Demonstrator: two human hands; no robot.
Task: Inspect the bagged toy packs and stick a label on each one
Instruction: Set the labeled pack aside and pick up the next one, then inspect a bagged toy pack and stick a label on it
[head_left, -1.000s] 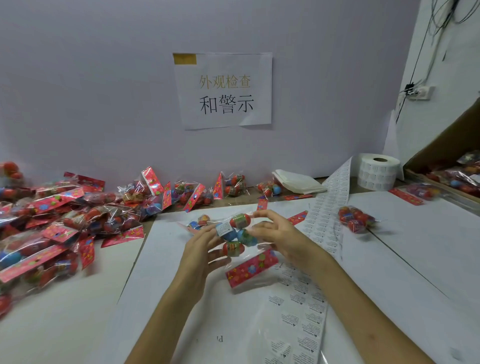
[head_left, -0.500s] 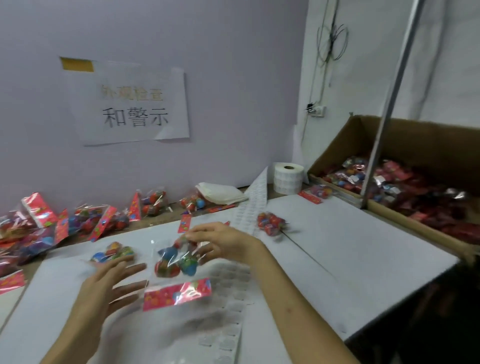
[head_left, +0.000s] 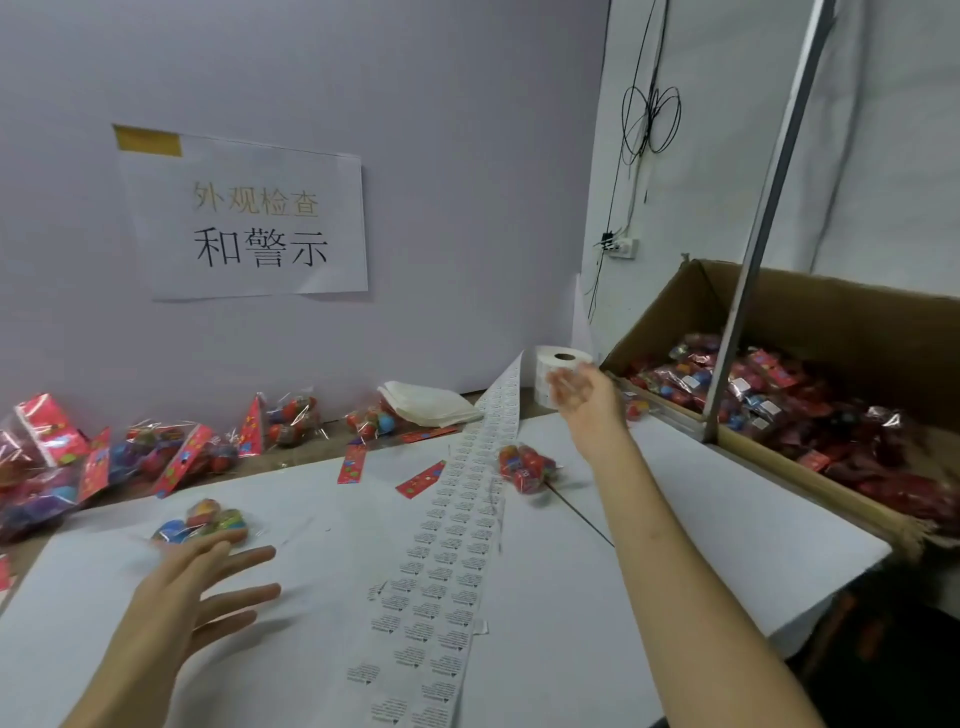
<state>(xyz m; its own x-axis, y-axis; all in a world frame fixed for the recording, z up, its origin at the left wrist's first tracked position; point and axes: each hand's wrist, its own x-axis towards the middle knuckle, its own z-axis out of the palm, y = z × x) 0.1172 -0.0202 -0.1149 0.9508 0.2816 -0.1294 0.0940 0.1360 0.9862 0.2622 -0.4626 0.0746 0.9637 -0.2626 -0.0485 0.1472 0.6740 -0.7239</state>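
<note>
Hovering my left hand (head_left: 208, 587), fingers spread and empty, just behind the toy pack (head_left: 208, 519) on the table (head_left: 675, 519); right hand (head_left: 582, 395) is loose and empty by the cardboard box (head_left: 831, 322). I'd pinch the bag's edge, then peel from the label strip (head_left: 457, 545)

Bare forearms (head_left: 675, 545), left hand (head_left: 192, 592), right hand (head_left: 584, 397)

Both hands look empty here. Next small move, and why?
Likely: the left hand reaches forward and grips the toy pack lying just past its fingertips on the white table. That hand is open and nearest it, while the right hand is open and empty, far out by the cardboard box.
</note>
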